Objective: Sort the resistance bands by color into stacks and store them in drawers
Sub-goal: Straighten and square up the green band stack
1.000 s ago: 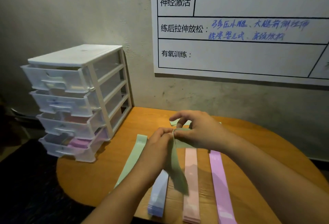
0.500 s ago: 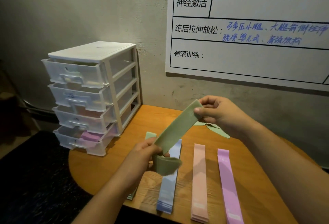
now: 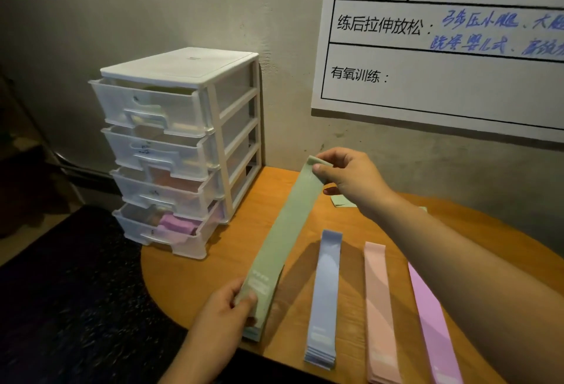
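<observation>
1. One green resistance band (image 3: 283, 231) is held drawn out flat between two hands above a round wooden bench (image 3: 213, 264), running from the front edge towards the wall.
2. The band's near end is pinched by the left hand (image 3: 225, 313), thumb on top and fingers underneath. A few pale green layers (image 3: 252, 334) are seen just below that end, at the bench's front edge; their number cannot be told.
3. The far end is pinched between thumb and fingers of the right hand (image 3: 351, 182), raised clear of the bench.
4. Three flat stacks are laid side by side to the right of the held band: one blue stack (image 3: 325, 292), one pink stack (image 3: 378, 307) and one purple stack (image 3: 430, 322). The bands in each are too thin to be counted.
5. Loose green bands (image 3: 341, 201) are glimpsed on the bench behind the right wrist, largely hidden by it.
6. One white drawer unit (image 3: 183, 66) is set on the bench's left rear, against the wall, with four clear drawers.
7. A purple band (image 3: 177, 225) is seen in the bottom drawer (image 3: 158, 238); the contents of the other three are too blurred to be named.
8. One white chart (image 3: 442, 78), ruled in black and printed and handwritten in Chinese, is fixed to the wall above the bench.
</observation>
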